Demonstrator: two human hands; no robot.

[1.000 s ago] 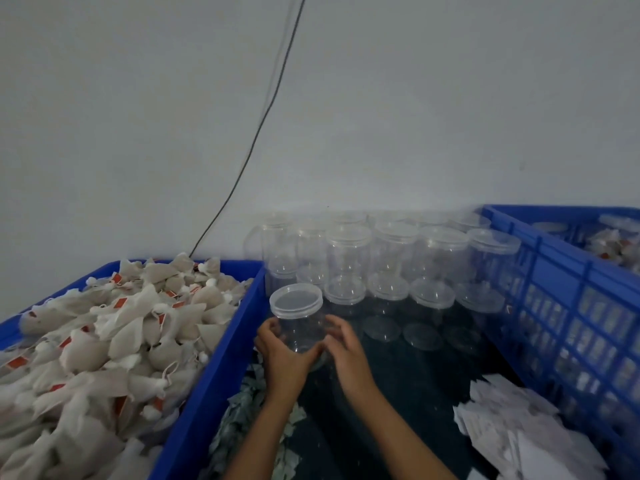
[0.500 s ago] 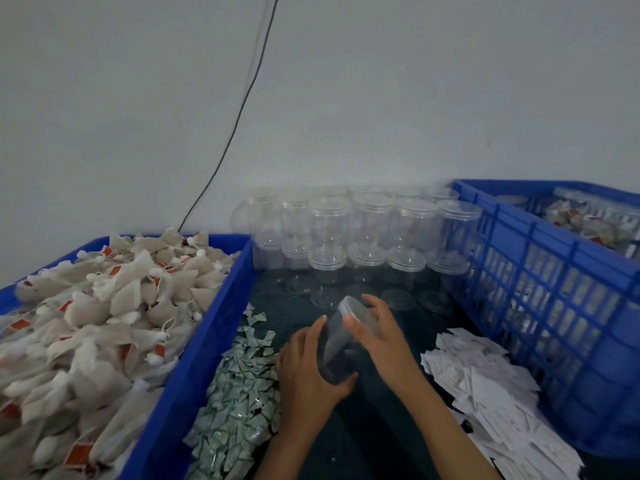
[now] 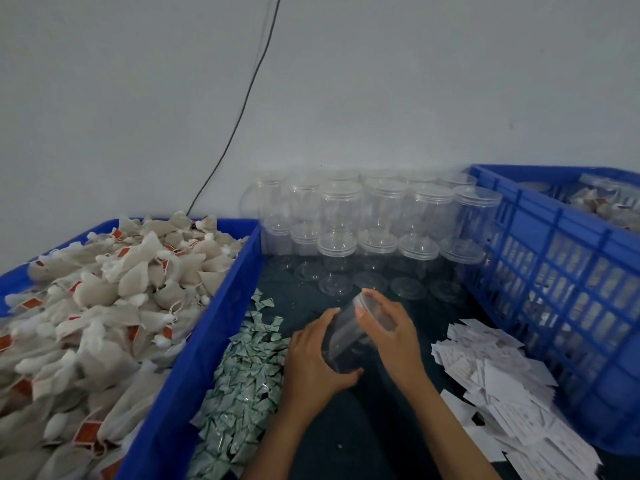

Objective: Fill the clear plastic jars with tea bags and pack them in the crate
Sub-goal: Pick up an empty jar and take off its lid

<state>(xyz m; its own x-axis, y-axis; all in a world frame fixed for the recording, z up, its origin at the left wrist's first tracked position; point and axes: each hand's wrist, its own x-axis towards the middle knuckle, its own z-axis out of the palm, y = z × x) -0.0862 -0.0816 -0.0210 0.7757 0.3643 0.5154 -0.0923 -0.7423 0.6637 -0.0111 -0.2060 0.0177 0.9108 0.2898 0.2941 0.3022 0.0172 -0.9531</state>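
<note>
Clear jar tilted, lid end away from the person, held above the dark worktop between both hands. Left hand cups its base, fingers curled round the body. Right hand grips the lid end, thumb on the rim. Behind: stacked empty jars. Left: blue crate heaped with tea bags, green packets beside it. Right: white paper slips, second blue crate.
</note>
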